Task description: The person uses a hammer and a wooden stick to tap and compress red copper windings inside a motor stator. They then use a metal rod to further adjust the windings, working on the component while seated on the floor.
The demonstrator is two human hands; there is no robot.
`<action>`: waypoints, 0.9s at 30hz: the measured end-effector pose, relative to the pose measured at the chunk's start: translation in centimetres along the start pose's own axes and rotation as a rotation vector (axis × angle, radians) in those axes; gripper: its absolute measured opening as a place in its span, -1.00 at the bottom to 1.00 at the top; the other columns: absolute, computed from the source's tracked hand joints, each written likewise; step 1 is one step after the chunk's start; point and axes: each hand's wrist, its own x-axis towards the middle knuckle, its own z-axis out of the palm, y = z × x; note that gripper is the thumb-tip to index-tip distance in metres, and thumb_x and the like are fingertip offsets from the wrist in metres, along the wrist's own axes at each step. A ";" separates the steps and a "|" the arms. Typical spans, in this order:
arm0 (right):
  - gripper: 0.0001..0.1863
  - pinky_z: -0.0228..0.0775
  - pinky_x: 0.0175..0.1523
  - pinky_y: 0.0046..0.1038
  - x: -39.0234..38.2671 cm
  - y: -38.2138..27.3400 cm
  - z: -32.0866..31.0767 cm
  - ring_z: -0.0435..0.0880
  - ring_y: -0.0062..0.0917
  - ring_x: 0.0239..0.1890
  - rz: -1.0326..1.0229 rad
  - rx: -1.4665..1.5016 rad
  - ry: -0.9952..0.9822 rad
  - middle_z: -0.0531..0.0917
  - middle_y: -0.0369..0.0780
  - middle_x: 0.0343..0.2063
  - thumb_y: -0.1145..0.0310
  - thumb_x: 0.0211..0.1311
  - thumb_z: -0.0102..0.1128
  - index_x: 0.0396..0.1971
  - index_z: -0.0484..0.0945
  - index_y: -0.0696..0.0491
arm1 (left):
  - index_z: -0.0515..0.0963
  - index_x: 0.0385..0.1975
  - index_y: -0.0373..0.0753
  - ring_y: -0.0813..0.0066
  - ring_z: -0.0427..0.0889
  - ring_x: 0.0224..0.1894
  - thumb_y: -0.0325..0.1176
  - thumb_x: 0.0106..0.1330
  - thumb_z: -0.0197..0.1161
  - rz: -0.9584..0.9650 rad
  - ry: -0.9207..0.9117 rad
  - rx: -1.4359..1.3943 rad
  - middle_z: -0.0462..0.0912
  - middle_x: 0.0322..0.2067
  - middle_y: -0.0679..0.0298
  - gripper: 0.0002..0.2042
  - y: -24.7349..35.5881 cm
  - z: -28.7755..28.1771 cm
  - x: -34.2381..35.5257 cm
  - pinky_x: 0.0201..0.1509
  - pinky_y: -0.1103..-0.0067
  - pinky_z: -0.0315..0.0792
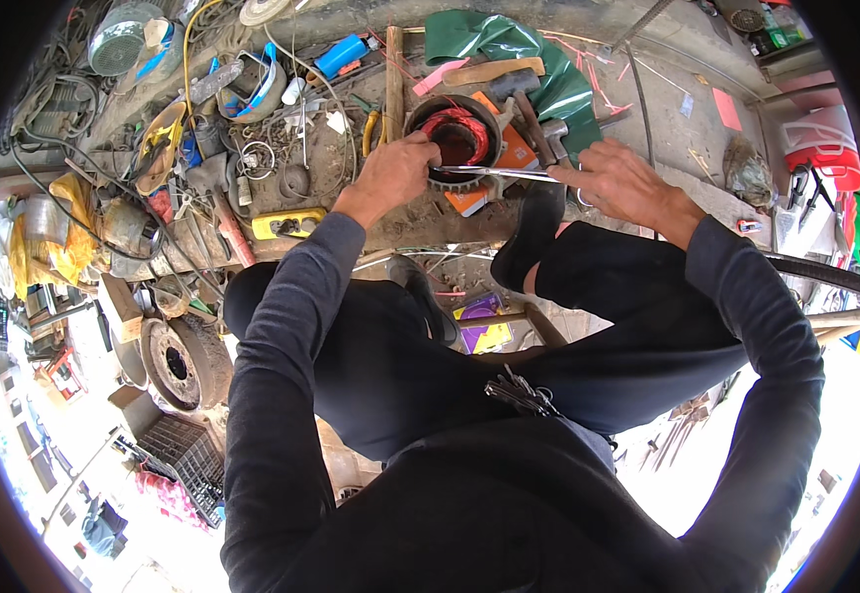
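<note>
A round dark motor stator (495, 117) with red windings (461, 121) inside it lies in front of me, partly on an orange box. At its left rim is my left hand (395, 173), fingers curled and pressed together; what they hold, if anything, is hidden. My right hand (627, 183) grips long silver scissors (509, 172) from the right. Their slim blades lie level across the near rim of the stator, with the tips close to my left fingers.
A wooden-handled hammer (538, 133) and a green plastic sheet (548, 69) lie beside the stator. To the left are a yellow tool (288, 223), cables and scattered parts. A wooden stake (394, 79) stands behind my left hand. A red bucket (830, 158) is far right.
</note>
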 end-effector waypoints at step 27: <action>-0.39 0.37 0.03 -0.28 0.5 -7.4 -0.7 0.65 -0.34 -0.16 0.099 -0.092 0.026 0.63 -0.24 -0.34 0.35 0.12 0.38 0.26 0.65 0.01 | 0.67 0.13 -0.13 -0.09 0.73 0.07 -0.51 0.36 0.20 -0.182 -0.133 -0.039 0.78 -0.02 0.02 -0.64 -0.9 -3.5 0.3 0.15 0.12 0.59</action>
